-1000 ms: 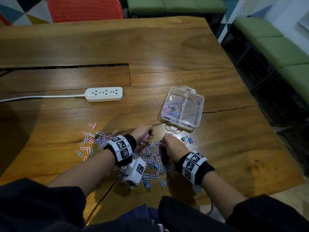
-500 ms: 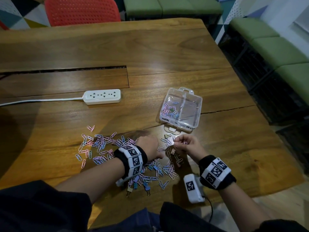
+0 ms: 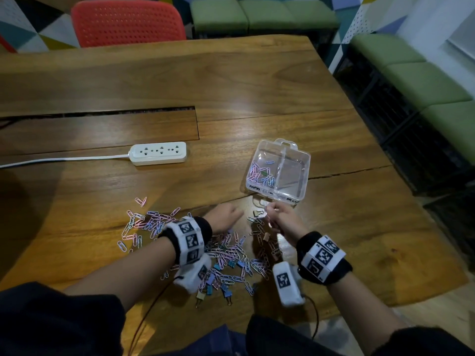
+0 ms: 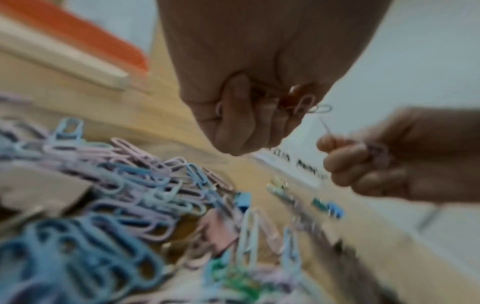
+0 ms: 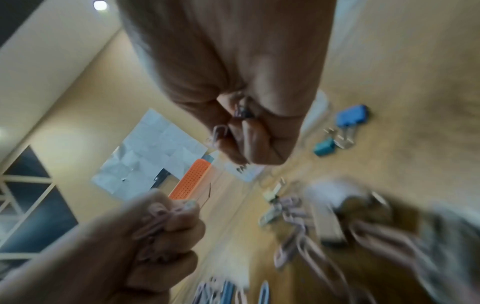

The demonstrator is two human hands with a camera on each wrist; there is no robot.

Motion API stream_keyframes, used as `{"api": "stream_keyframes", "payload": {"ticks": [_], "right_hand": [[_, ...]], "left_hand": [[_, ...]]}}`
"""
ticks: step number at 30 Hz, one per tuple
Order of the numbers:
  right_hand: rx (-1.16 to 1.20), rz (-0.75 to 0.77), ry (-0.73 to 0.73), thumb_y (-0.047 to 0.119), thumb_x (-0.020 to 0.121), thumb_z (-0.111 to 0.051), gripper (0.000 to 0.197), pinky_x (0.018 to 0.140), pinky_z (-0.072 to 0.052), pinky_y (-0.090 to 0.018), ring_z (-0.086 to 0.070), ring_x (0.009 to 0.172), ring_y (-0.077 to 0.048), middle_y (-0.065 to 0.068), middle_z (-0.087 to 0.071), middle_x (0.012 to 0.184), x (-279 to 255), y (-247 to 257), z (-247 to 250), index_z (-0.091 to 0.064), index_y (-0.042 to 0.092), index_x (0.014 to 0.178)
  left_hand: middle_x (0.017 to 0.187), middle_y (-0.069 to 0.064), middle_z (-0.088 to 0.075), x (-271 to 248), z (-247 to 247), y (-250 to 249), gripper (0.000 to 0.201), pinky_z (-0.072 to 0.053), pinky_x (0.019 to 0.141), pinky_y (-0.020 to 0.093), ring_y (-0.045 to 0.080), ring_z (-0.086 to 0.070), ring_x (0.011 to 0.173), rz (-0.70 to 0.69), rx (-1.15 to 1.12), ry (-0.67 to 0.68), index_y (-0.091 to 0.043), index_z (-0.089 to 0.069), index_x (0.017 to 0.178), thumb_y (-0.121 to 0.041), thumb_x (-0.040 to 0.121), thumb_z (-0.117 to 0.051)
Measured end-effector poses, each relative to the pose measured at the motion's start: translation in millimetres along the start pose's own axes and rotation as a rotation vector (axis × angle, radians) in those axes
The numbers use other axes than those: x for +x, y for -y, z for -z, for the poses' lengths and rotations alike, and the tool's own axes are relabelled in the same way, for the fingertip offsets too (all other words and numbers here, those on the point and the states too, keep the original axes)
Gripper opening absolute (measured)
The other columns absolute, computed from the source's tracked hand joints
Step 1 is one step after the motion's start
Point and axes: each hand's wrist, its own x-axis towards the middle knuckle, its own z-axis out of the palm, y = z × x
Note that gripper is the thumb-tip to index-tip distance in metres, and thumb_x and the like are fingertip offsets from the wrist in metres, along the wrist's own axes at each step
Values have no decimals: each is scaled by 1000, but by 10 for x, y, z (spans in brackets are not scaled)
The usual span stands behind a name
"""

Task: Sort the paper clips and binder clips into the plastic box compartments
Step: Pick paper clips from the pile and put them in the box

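Wooden bench (image 3: 257, 86) under me — my right hand (image 3: 284, 222) and left hand (image 3: 223, 218) each fisted round paper clips (image 4: 306, 103), right grip nearer the plastic box (image 3: 295, 187) — which lies just ahead, clip compartment on its left.

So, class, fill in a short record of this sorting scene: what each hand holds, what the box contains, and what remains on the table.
left hand: grips a bunch of paper clips
right hand: grips paper clips
plastic box: open, paper clips in left compartment, right compartment looks empty
loose pile: paper clips and binder clips on the wooden table
also there: power strip
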Motion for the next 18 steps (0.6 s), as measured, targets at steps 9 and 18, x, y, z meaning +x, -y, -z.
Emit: {"api": "stream_keyframes", "payload": {"ticks": [9,18], "right_hand": [[-97,71,-295,8,92,-43,14,50,-47,-25,-49,53,-16,-5,-50,64,688,696,62,-54,6,84],[-225,236,-290,17,92,-45,18,75,-43,-29,-49,73,-14,1,-53,76,603,567,162,-60,7,90]], "left_hand": [[35,-9,-34,200,482,-256,36,-14,26,10,3,-22,26,252,-888,16,-18,-34,59,-22,95,-32],[47,-2,-41,634,599,-768,32,-23,27,11,3,-32,23,309,-722,38,-11,-40,64,-11,95,-30]]}}
